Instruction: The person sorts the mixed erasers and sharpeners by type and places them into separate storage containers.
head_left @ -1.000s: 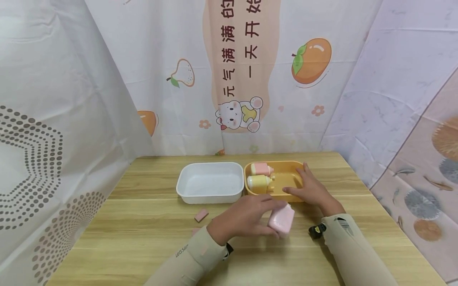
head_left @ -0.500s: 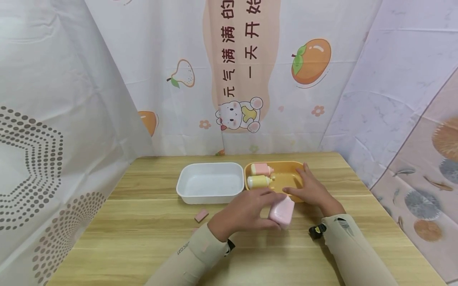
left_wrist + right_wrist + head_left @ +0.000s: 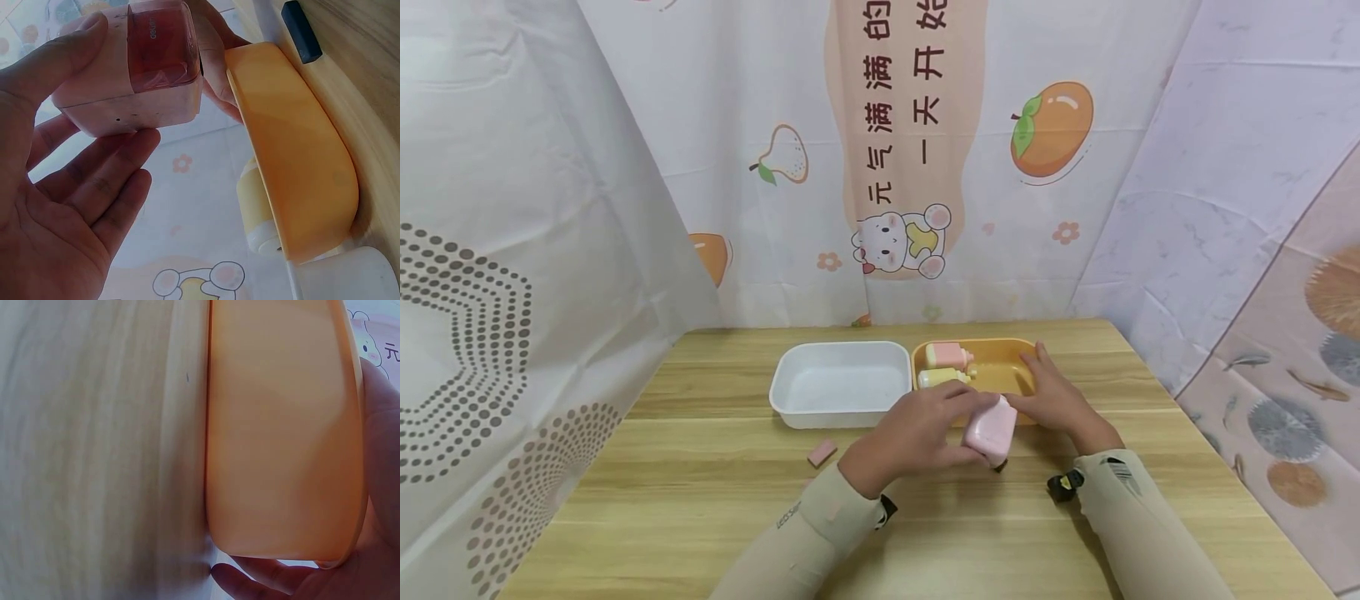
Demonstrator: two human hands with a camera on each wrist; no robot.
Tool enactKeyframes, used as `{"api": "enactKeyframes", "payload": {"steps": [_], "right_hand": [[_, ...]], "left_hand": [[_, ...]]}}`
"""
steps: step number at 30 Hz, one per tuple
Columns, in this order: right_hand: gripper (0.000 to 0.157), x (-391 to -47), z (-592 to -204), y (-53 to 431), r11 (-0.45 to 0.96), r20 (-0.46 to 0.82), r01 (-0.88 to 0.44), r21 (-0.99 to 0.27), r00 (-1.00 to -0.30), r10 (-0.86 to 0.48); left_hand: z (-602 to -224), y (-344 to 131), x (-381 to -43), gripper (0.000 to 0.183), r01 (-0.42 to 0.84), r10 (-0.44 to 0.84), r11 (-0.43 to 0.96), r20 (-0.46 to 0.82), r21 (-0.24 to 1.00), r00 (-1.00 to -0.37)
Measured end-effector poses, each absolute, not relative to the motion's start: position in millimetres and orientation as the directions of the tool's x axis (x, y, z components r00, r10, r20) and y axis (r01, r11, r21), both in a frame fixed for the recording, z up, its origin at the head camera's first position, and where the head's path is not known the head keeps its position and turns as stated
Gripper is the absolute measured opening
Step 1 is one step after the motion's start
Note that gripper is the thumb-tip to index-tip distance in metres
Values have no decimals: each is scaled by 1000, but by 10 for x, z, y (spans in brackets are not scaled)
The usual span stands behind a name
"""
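My left hand (image 3: 913, 437) holds a pink boxy pencil sharpener (image 3: 990, 431) between thumb and fingers, close over the near rim of an orange plastic tray (image 3: 1011, 379). In the left wrist view, the sharpener (image 3: 128, 69) shows a see-through reddish compartment with small lettering. At the tray's right end my right hand (image 3: 1060, 400) grips the rim, its thumb along the near side and its fingers round the end wall. Lying at the tray's left end are a pink bottle-shaped item (image 3: 945, 355) and a yellow one (image 3: 942, 378), which the left hand partly covers.
A white tray (image 3: 842, 417) stands left of the orange one, side by side. A small pink block (image 3: 822, 452) lies on the wooden table (image 3: 700, 500) in front of it. A dark block (image 3: 301, 31) rests near the orange tray. Printed cloth (image 3: 737, 275) hangs behind.
My left hand has moved the pencil sharpener slightly forward and up toward the orange tray, uncovering a dark block beneath it. The right hand keeps its place on the tray.
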State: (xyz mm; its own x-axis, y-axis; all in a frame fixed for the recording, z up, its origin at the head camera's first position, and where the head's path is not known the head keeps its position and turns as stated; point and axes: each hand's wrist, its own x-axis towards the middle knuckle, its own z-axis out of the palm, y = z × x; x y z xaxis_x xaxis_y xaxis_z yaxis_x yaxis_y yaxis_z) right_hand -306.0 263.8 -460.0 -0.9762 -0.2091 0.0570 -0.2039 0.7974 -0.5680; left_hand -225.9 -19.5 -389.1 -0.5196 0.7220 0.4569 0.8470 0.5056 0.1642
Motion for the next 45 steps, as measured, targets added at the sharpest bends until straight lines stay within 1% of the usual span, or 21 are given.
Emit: {"api": "enactKeyframes", "payload": {"steps": [4,7,13,21,24,30,38,45], "right_hand": [[105,-3067,-4602,2641,801,58,-203,-563,-977,-206],[105,-3070,-4598,2642,800,53,-195,-568,-978,-202],[106,-3071,-4600,2641,797,51,-194,-572,-978,-201],[103,-3069,-4610,2639,792,50,-196,-578,-977,-205],[103,-3069,-4616,2644,792,48,-197,-578,-977,-207],[103,-3069,-4628,2652,799,52,-198,-568,-977,-205],[112,-3075,-4623,2664,796,54,-203,-570,-976,-210],[108,-3063,-4617,2659,786,56,-205,-583,-975,-213]], "left_hand": [[-3881,-170,-2292,69,843,703,513,484,163,-521],[-3869,-154,-2316,69,838,692,513,488,186,-532],[-3838,-139,-2353,70,818,677,526,469,232,-568],[-3834,-102,-2419,70,799,661,553,460,235,-593],[-3834,-84,-2448,71,796,655,559,465,233,-596],[-3836,-53,-2515,71,794,652,577,479,190,-588],[-3839,-5,-2631,74,794,637,579,505,186,-583],[-3809,45,-2721,76,794,631,577,511,194,-584]]}}
